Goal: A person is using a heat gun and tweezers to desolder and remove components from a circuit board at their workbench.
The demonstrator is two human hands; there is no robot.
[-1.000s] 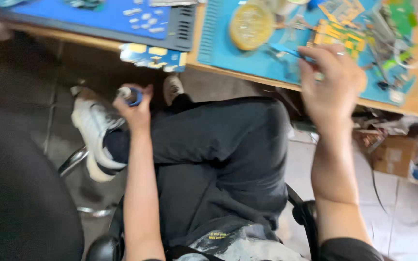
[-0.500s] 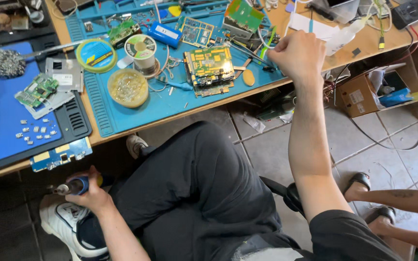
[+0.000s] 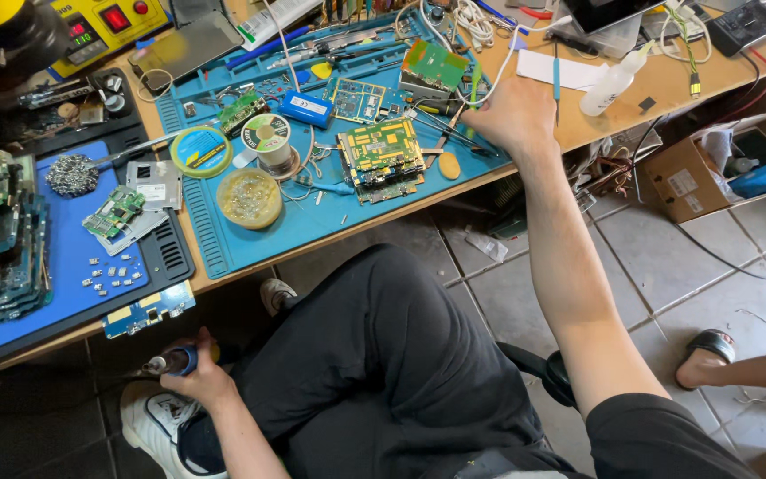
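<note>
Right hand [image 3: 518,113] lowered onto mat [image 3: 312,226]

From my remote seat, the wearer's in loose black trousers [image 3: 383,355] that wrinkle over the knees, and a black short-sleeved tee whose right sleeve [image 3: 658,435] ends above the elbow, so both forearms are bare. White sneaker [image 3: 157,426] with dark trim on one foot, a lighter shoe toe [image 3: 275,293] peeking out by the other knee. No watch or rings that I can make out.
</note>
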